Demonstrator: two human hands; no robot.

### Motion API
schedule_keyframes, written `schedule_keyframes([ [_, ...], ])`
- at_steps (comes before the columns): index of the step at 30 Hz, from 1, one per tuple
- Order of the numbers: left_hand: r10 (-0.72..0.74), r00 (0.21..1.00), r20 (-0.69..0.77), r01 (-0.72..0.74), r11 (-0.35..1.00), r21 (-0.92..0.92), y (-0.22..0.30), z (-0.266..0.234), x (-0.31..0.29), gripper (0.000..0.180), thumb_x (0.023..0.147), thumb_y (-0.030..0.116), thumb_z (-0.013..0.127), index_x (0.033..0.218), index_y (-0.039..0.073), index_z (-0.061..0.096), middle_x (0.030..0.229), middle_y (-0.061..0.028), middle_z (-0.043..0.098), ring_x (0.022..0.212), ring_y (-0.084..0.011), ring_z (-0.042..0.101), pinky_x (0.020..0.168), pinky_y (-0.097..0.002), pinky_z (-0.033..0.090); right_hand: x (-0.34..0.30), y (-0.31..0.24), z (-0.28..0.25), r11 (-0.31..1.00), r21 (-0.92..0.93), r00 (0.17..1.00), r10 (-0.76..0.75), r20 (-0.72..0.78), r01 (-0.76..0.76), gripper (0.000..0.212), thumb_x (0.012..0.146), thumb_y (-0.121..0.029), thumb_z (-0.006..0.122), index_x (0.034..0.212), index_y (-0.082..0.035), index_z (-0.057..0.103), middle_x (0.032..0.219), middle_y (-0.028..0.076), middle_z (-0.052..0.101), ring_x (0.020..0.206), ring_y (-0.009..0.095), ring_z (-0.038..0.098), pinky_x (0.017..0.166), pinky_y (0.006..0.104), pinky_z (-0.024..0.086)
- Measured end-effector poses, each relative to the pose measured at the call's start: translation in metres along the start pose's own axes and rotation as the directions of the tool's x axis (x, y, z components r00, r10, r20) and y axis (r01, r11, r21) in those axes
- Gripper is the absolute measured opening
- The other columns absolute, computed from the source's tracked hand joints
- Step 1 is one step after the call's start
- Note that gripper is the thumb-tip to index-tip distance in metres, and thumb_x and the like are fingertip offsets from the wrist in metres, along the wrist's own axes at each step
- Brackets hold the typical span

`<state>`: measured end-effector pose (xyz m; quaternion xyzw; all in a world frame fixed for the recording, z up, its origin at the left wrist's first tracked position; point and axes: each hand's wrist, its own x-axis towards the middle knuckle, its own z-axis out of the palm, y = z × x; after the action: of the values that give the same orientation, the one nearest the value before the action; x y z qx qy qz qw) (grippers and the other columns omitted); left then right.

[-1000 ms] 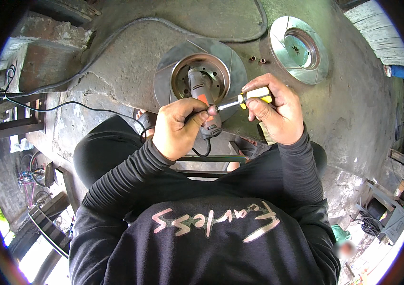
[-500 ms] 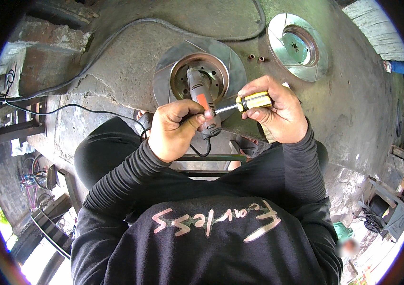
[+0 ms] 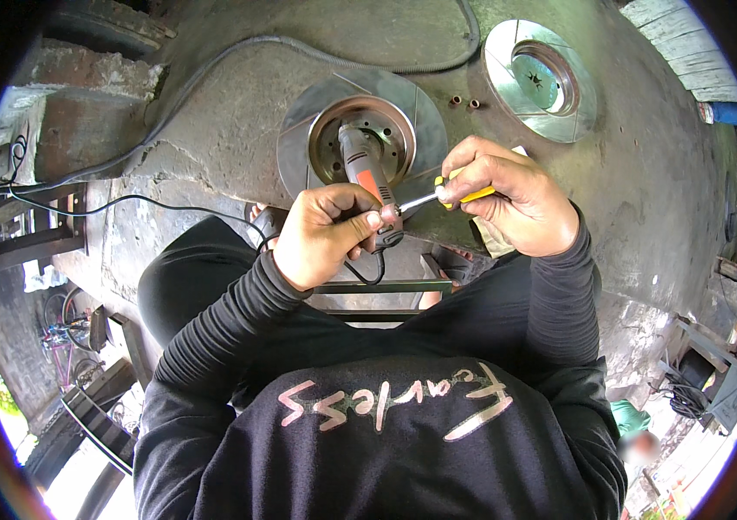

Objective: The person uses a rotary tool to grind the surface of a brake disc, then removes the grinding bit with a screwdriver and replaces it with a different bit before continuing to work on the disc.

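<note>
Thumb and fingers of my left hand [image 3: 321,234] are pinched together around something small, which I cannot make out. My right hand [image 3: 520,195] grips a screwdriver [image 3: 421,201] by its yellow and black handle, the metal shaft pointing left. Its tip is at the fingertips of my left hand. Behind and below my hands lies a power tool [image 3: 369,169] with a grey and orange body, probably a grinder, its head resting in the hub of a slotted brake disc [image 3: 297,130]. Neither hand visibly holds the tool.
A second brake disc [image 3: 500,65] lies at the far right, with two small copper-coloured rings [image 3: 464,102] beside it. A grey hose [image 3: 256,39] curves along the back. The thin black cord [image 3: 186,205] runs left. A metal frame [image 3: 342,288] stands between my legs.
My right hand has turned over the screwdriver handle, its fingers now covering more of it, and shifted slightly right. My left hand stays nearly in place, still pinched.
</note>
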<state>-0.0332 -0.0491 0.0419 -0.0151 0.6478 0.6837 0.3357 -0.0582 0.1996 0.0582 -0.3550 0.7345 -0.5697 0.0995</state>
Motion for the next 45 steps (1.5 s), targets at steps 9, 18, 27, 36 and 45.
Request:
schedule_keyframes([
  [9,0.241,0.965,-0.099,-0.221,0.959,0.179,-0.008,0.004,0.000,0.008,0.091,0.007,0.060,0.089,0.000,0.063,0.067,-0.0002,0.059,0.053,-0.0024,0.047,0.049,-0.0175,0.038,-0.004,0.005,0.006,0.986,0.136,0.994,0.105,-0.037,-0.099,0.021,0.091,-0.013,0.056,0.110,-0.004,0.052,0.101,0.009,0.057,0.093,0.024,0.057,0.081,0.0308,0.045],
  [18,0.433,0.895,-0.104,-0.356,0.835,0.419,-0.004,0.001,-0.002,0.002,0.085,0.000,0.063,0.085,-0.001,0.064,0.071,-0.0075,0.065,0.062,-0.0116,0.061,0.059,-0.0240,0.047,-0.001,-0.011,0.008,0.937,-0.147,0.943,0.295,-0.155,-0.317,0.035,0.095,-0.031,0.054,0.106,0.001,0.050,0.096,0.012,0.055,0.083,0.019,0.056,0.076,0.0287,0.045],
  [27,0.349,0.928,-0.130,-0.277,0.881,0.382,-0.005,0.002,-0.007,0.005,0.085,-0.003,0.061,0.088,-0.001,0.065,0.070,-0.0042,0.064,0.063,-0.0073,0.058,0.059,-0.0223,0.047,-0.006,0.008,0.015,0.994,-0.017,0.985,0.108,-0.137,-0.111,0.026,0.092,-0.021,0.059,0.108,-0.003,0.050,0.089,0.007,0.051,0.081,0.017,0.055,0.073,0.0282,0.044],
  [36,0.165,0.981,-0.103,-0.153,0.982,0.108,-0.003,0.000,-0.008,0.007,0.090,0.003,0.060,0.092,-0.001,0.064,0.071,-0.0017,0.062,0.059,-0.0044,0.053,0.053,-0.0188,0.043,0.000,0.005,0.009,0.995,-0.086,0.998,-0.045,-0.044,0.041,0.025,0.088,-0.009,0.062,0.109,-0.010,0.051,0.089,0.008,0.052,0.078,0.019,0.055,0.070,0.0305,0.045],
  [45,0.104,0.993,-0.059,-0.097,0.989,0.113,0.002,0.000,-0.002,0.006,0.090,0.002,0.059,0.090,-0.002,0.063,0.068,-0.0010,0.059,0.052,-0.0023,0.046,0.047,-0.0162,0.035,-0.002,-0.001,0.006,0.988,-0.148,0.993,-0.066,-0.094,0.052,0.023,0.074,0.015,0.059,0.089,-0.003,0.057,0.100,0.011,0.048,0.088,0.023,0.057,0.072,0.0304,0.048],
])
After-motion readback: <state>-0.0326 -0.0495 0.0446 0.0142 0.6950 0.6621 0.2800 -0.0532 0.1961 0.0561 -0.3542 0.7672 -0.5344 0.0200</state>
